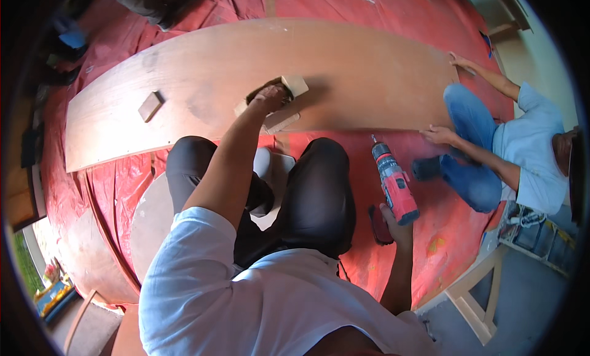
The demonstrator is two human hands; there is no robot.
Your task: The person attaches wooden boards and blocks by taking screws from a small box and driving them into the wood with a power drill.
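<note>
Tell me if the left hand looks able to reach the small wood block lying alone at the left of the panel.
Probably yes. The left hand rests on the blocks at mid-panel, and only bare panel lies between it and the small wood block; nothing stands in the way.

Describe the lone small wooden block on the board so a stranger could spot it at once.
Find the long wooden board lying across the red sheet. Near its left end sits a small square block, alone. The other blocks cluster mid-board under the left hand.
</note>
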